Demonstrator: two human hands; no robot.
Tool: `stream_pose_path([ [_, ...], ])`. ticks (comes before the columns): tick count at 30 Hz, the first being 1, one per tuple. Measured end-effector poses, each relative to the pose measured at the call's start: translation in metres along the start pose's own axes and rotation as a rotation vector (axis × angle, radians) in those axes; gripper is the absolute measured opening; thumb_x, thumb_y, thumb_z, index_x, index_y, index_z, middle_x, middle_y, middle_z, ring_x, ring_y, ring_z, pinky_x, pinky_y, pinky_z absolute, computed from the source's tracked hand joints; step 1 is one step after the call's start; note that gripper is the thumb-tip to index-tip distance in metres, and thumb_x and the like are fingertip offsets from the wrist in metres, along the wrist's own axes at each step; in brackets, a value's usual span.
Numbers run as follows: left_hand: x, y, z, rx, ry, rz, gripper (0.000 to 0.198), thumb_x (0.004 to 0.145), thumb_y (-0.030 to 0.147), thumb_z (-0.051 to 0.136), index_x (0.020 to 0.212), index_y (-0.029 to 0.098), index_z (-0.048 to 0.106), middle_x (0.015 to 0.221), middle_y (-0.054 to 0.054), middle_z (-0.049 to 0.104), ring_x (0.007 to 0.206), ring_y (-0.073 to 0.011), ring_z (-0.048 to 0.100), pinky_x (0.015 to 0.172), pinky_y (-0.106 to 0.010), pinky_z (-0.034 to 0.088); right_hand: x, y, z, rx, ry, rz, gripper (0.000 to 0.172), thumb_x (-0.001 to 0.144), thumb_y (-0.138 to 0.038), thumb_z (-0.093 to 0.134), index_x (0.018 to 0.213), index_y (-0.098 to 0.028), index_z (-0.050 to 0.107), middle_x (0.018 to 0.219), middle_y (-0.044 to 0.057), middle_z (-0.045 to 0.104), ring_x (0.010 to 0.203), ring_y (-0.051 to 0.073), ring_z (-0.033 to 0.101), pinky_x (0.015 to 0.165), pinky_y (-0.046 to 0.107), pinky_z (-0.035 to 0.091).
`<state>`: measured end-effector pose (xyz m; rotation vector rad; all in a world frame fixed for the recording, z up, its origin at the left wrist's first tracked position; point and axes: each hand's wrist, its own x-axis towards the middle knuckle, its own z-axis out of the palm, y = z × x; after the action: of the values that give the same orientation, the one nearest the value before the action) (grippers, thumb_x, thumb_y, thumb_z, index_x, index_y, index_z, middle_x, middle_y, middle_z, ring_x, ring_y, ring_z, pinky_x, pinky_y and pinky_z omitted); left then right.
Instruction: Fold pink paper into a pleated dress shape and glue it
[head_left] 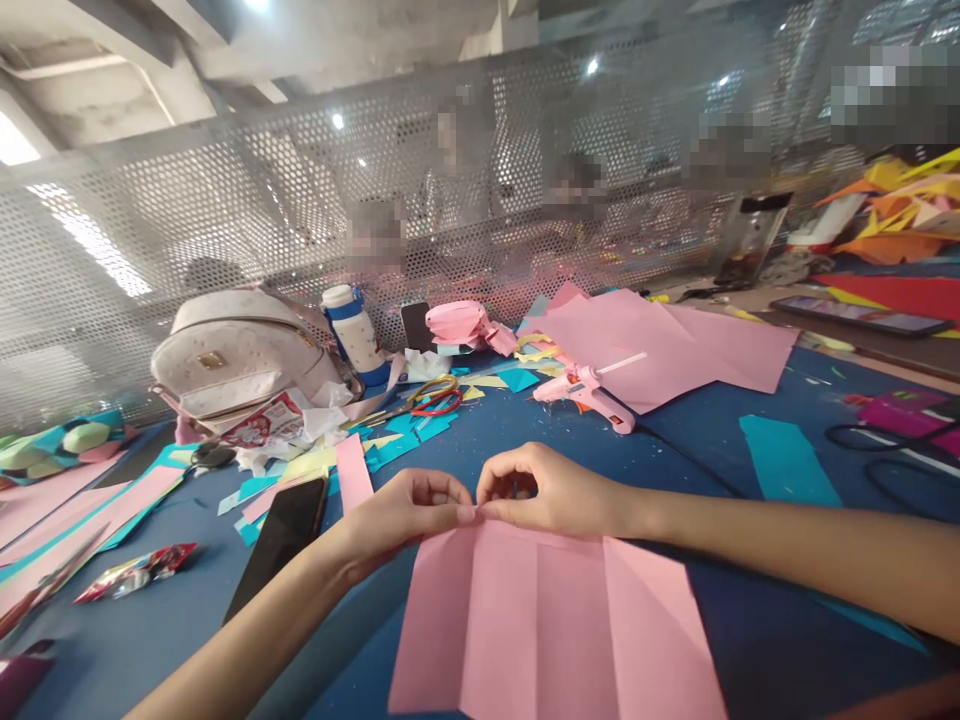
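A sheet of pink paper (pixel 559 620) with several lengthwise creases hangs toward me over the blue table. My left hand (pixel 409 515) pinches its far edge near the left corner, thumb on top. Right beside it, my right hand (pixel 544 490) grips the same edge between thumb and curled fingers, so the two thumb tips almost meet. Beyond my hands lies a pink glue gun (pixel 589 392) with a glue stick in its back. A black phone (pixel 281 535) rests to the left of my left hand, near a narrow pink paper strip (pixel 352 472).
A pale backpack (pixel 232 350) and a white-and-blue bottle (pixel 356 335) stand against the perforated metal screen (pixel 285 200). Scissors (pixel 435 395) lie among blue paper scraps. Large pink sheets (pixel 667 340) are at the back, with a blue strip (pixel 787 460) at right. People sit beyond the screen.
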<state>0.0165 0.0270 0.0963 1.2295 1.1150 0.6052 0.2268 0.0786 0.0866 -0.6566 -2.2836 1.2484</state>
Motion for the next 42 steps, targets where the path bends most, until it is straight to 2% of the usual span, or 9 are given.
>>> stream_pose_path([
  [2,-0.004,0.002,0.003,0.051,-0.021,0.021,0.029,0.069,0.040,0.080,0.076,0.015,0.067,0.059,0.005,0.051,0.052,-0.0052,0.039,0.049,-0.019,0.024,-0.001,-0.004,-0.002,0.015,-0.039,0.023,0.011,0.081,-0.028,0.066,0.079,-0.017,0.069,0.075,-0.001,0.067,0.065,0.011,0.054,0.060,0.022,0.042],
  [6,-0.008,0.005,0.008,0.082,-0.010,0.047,0.031,0.071,0.043,0.077,0.073,0.015,0.065,0.061,0.003,0.053,0.055,-0.0075,0.043,0.052,-0.020,0.029,-0.003,-0.008,-0.005,0.069,-0.121,0.041,0.012,0.080,-0.029,0.066,0.081,-0.017,0.069,0.078,0.000,0.068,0.068,0.012,0.057,0.062,0.022,0.044],
  [11,-0.010,0.007,0.013,0.081,-0.031,0.017,0.028,0.073,0.040,0.074,0.072,0.014,0.063,0.062,0.003,0.051,0.055,-0.0071,0.041,0.053,-0.020,0.028,-0.007,-0.010,-0.003,0.132,-0.144,0.108,0.012,0.077,-0.027,0.068,0.080,-0.015,0.070,0.071,0.000,0.066,0.063,0.011,0.057,0.057,0.021,0.044],
  [21,-0.011,0.009,0.013,0.068,-0.068,-0.006,0.034,0.071,0.043,0.075,0.068,0.013,0.060,0.061,0.002,0.051,0.057,-0.0084,0.042,0.054,-0.020,0.031,-0.015,-0.025,-0.001,-0.059,-0.058,0.020,0.005,0.077,-0.021,0.069,0.079,-0.019,0.073,0.076,-0.003,0.071,0.065,0.010,0.056,0.059,0.021,0.041],
  [30,-0.009,0.000,0.006,0.013,-0.177,-0.052,0.022,0.073,0.030,0.072,0.072,0.012,0.059,0.063,0.003,0.048,0.057,-0.0073,0.037,0.054,-0.019,0.025,-0.019,-0.024,0.006,-0.102,-0.016,-0.016,0.003,0.079,-0.022,0.069,0.078,-0.021,0.072,0.075,-0.006,0.071,0.062,0.007,0.054,0.058,0.018,0.040],
  [35,-0.006,-0.001,0.004,-0.018,-0.207,-0.074,0.028,0.074,0.036,0.074,0.074,0.014,0.057,0.066,0.003,0.045,0.059,-0.0076,0.035,0.055,-0.020,0.025,-0.019,-0.026,0.008,-0.132,-0.002,-0.041,0.002,0.078,-0.018,0.069,0.077,-0.020,0.071,0.073,-0.007,0.069,0.061,0.006,0.054,0.057,0.017,0.039],
  [42,-0.006,-0.003,0.002,-0.069,-0.256,-0.116,0.027,0.074,0.037,0.075,0.080,0.015,0.061,0.068,0.004,0.044,0.058,-0.0070,0.035,0.055,-0.020,0.026,-0.018,-0.024,0.011,-0.171,0.006,-0.073,0.004,0.078,-0.016,0.070,0.077,-0.019,0.069,0.071,-0.006,0.067,0.060,0.005,0.054,0.057,0.016,0.040],
])
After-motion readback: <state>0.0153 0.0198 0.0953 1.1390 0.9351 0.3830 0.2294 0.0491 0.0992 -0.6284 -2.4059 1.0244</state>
